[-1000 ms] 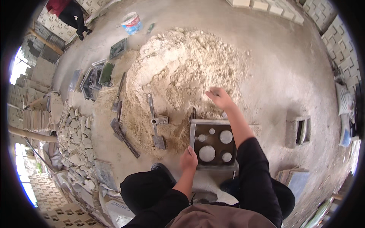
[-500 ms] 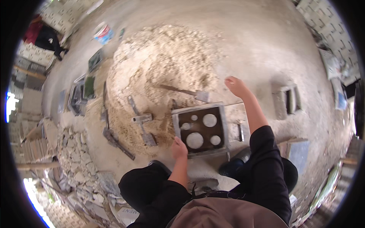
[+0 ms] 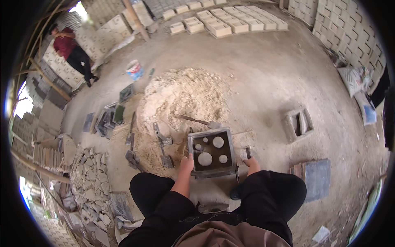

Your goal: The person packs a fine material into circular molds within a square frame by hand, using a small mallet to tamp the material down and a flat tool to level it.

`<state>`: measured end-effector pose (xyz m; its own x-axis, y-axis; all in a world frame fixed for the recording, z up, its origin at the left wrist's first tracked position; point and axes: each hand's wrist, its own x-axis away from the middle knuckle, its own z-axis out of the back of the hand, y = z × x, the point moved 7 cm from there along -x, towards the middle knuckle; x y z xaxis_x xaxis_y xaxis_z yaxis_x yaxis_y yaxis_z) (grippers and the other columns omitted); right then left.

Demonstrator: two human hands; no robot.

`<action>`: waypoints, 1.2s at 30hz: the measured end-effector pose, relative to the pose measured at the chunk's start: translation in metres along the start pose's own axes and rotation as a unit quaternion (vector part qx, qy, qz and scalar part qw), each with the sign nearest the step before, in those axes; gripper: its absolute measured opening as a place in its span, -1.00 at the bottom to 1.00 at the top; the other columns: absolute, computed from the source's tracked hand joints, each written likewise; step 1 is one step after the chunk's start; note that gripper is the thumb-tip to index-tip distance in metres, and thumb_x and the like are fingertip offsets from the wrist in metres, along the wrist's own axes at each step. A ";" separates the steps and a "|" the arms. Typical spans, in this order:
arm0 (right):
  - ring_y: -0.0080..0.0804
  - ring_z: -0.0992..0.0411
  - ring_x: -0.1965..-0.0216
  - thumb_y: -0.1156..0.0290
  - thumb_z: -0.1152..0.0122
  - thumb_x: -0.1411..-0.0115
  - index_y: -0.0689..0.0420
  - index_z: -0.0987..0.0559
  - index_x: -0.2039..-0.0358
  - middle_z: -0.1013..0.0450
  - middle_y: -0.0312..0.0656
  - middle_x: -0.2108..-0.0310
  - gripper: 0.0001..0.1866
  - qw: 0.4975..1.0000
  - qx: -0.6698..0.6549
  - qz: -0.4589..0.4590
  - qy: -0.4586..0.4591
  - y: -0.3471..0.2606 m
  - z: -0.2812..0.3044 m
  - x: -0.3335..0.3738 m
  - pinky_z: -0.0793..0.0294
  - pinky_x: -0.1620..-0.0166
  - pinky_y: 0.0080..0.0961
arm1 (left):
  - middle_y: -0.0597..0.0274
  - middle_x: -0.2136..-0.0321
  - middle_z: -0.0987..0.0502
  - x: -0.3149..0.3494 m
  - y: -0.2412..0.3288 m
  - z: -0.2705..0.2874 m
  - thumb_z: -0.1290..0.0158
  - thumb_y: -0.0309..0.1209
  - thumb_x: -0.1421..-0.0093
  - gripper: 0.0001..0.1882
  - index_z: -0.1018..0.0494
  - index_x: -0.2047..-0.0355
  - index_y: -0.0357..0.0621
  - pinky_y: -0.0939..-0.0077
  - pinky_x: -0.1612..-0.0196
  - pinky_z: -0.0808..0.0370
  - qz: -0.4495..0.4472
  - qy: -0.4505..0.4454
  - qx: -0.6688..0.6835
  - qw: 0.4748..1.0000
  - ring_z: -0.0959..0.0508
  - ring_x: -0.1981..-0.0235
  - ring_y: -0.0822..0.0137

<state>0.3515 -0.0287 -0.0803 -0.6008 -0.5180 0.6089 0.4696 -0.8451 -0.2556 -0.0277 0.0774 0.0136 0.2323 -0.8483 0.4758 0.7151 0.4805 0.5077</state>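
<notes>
A square metal-looking mould (image 3: 233, 144) sits on the ground in front of me, its dark inside dotted with several pale round discs of different sizes. My left hand (image 3: 187, 163) is closed on the mould's near left edge, thumb up. Just past the right side, my right hand (image 3: 252, 164) is low, its fingers closed at the near end of a small dark-handled tool (image 3: 248, 153). The far end of that tool is too small to make out. Behind the mould, a trowel-like tool (image 3: 214, 125) with a long handle lies against the sand.
A large sand heap (image 3: 187, 92) rises beyond the mould. Left of it are a hammer-like tool (image 3: 166, 140), a long-handled tool (image 3: 132, 156) and broken stones (image 3: 88, 181). A hollow block (image 3: 290, 127) and flat boards (image 3: 317, 179) lie right. Rows of blocks (image 3: 218, 29) and a person (image 3: 74, 53) are farther back.
My right hand has come down from above the far right of the mould to the small tool beside it. My left hand stays at the mould's left edge. The view has tilted up.
</notes>
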 end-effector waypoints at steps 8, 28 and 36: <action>-0.09 -0.44 0.25 0.21 -0.20 0.21 0.27 -0.55 0.38 -0.46 0.09 0.32 -0.59 0.989 -0.101 0.064 -0.089 -0.006 -0.003 -0.033 -0.42 0.21 -0.29 | -0.02 0.06 -0.36 0.060 0.099 0.116 0.16 -0.03 -0.14 -0.39 -0.18 -0.02 -0.30 0.39 0.00 -0.24 -0.169 0.004 0.121 0.978 -0.36 0.04 0.15; -0.47 -0.25 0.75 0.31 -0.17 0.05 0.31 -0.43 0.59 -0.30 -0.23 0.71 -0.72 0.936 -0.265 0.227 0.047 -0.226 0.146 0.028 -0.27 0.72 -0.46 | 0.04 0.21 -0.43 0.013 0.097 0.142 0.15 -0.21 -0.13 -0.69 -0.34 0.22 -0.15 0.20 0.21 -0.34 -0.180 0.218 0.155 0.947 -0.42 0.21 0.02; -0.49 -0.22 0.82 0.29 -0.18 0.01 0.29 -0.39 0.64 -0.24 -0.24 0.79 -0.69 0.950 -0.186 0.245 -0.056 -0.337 0.064 0.010 -0.20 0.80 -0.48 | -0.04 0.25 -0.43 -0.037 0.000 -0.031 0.35 -0.04 -0.20 -0.52 -0.22 0.05 -0.10 0.08 0.22 -0.37 0.012 -0.075 0.117 0.990 -0.44 0.24 -0.05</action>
<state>0.2285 0.2588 0.0599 -0.2870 -0.8612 0.4195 0.4017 -0.5058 -0.7634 -0.0160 0.1015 -0.0263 0.1352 -0.8018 0.5822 0.5347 0.5537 0.6384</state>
